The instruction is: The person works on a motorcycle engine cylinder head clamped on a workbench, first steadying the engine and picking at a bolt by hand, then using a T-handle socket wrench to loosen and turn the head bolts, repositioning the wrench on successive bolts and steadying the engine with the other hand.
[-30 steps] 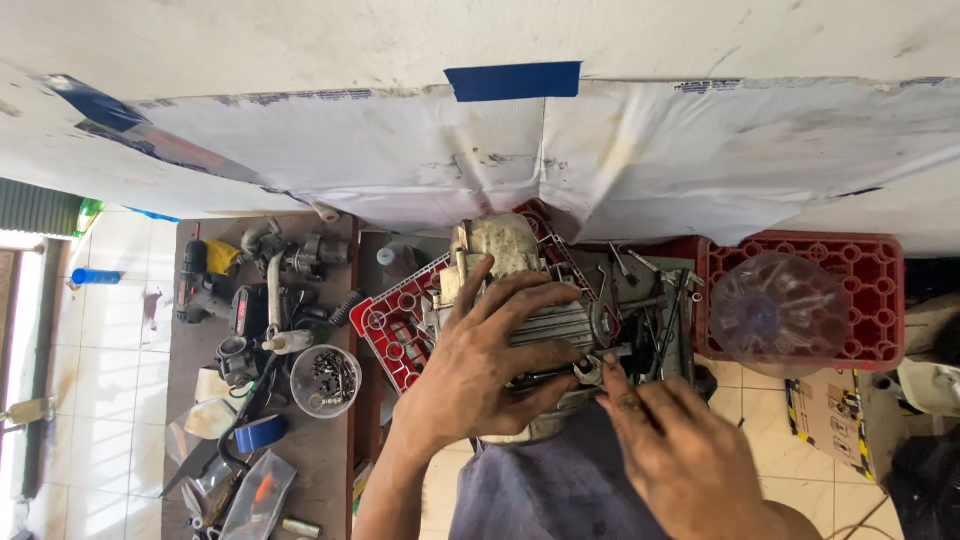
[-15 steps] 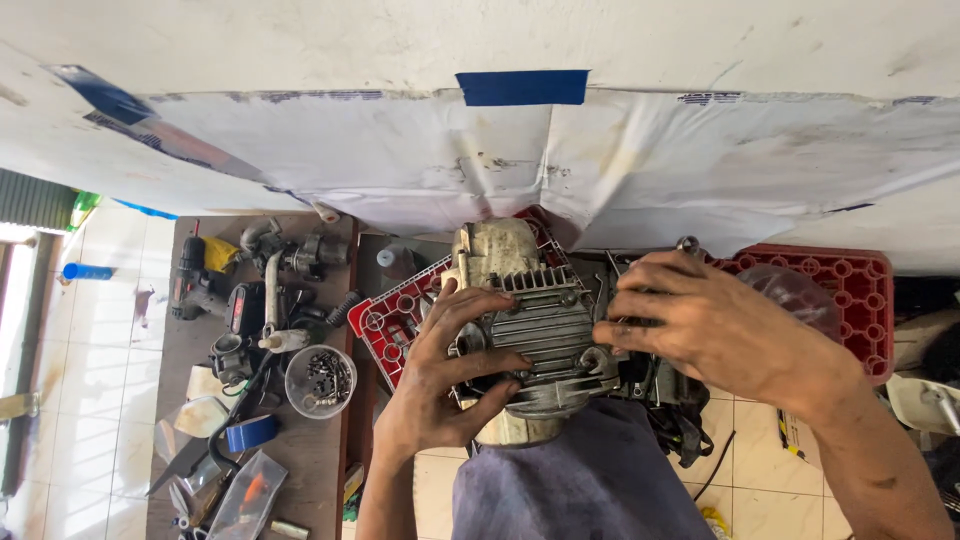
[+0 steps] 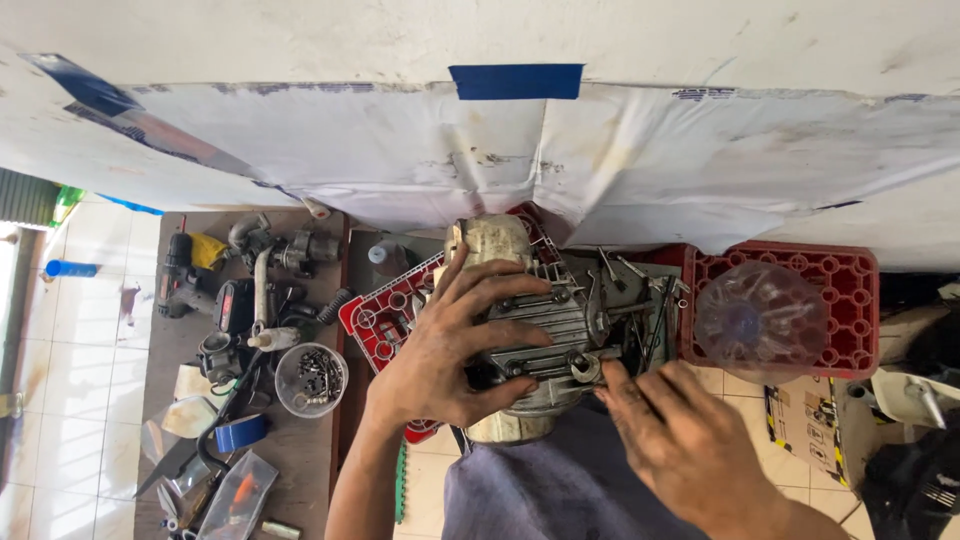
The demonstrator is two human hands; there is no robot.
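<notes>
Far left of the fingers, on a brown table (image 3: pixel 310 480): a dark power drill (image 3: pixel 180 275), a pile of grey metal engine parts (image 3: pixel 275 250), and a round clear bowl (image 3: pixel 311 379) holding small dark screws and bolts. Below the bowl, a roll of blue tape (image 3: pixel 240 433) and a clear plastic bag (image 3: pixel 235 500) with something orange inside.

Just left of the left hand's fingertips, a red plastic crate (image 3: pixel 375 320), partly hidden under the engine; contents too covered to tell.

At centre, the left hand (image 3: pixel 450 350) spread and clamped over a grey finned engine block (image 3: pixel 540 330), fingers curled across its top, thumb up along the pale end. Engine resting on the lap, against grey cloth (image 3: pixel 540 490), tight under a white sheet (image 3: pixel 620 170) fastened to the wall with a strip of blue tape (image 3: pixel 515 81).

Right hand (image 3: pixel 690 440) at the engine's lower right edge, fingertips pressed to a small round metal fitting (image 3: pixel 585 368); whether pinched or only touched, cannot tell.

Beyond the right fingers, loose metal tools (image 3: pixel 640 290) lying between engine and a second red crate (image 3: pixel 850 310), with a crumpled clear plastic bottle (image 3: pixel 760 315) resting on it. Further right, a cardboard box (image 3: pixel 800 430) on the tiled floor.
</notes>
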